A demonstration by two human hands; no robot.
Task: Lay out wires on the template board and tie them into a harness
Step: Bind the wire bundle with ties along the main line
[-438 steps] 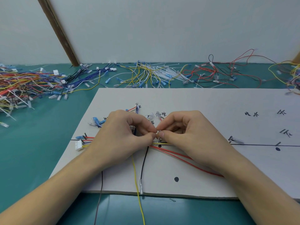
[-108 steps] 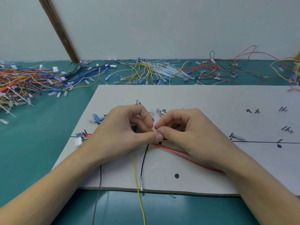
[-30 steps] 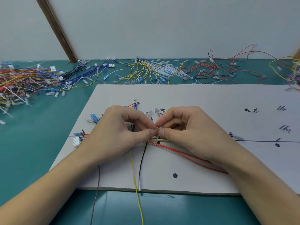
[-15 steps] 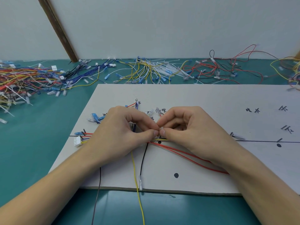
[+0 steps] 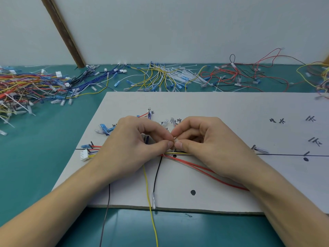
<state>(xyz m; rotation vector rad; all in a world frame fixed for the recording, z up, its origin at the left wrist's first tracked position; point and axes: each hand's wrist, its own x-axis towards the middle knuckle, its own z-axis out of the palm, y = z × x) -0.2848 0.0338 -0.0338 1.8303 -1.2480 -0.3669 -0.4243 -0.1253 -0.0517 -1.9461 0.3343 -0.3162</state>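
Fig.: left hand [image 5: 131, 147] & right hand [image 5: 210, 145], fingers pinching a small clear tie [image 5: 175, 139] over the wire bundle [image 5: 178, 153] at board [image 5: 213, 107] centre. Cinch snug w/ wires kept on the line toward 3 o'clock.

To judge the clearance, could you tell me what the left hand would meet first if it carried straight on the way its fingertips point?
The left hand points rightward; it would meet the right hand at once, as their fingertips already pinch a small clear piece between them.

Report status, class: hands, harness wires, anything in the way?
Left hand and right hand both pinching a small clear tie over the wire bundle on the template board. Tie's state hidden by fingertips. Nothing blocking.
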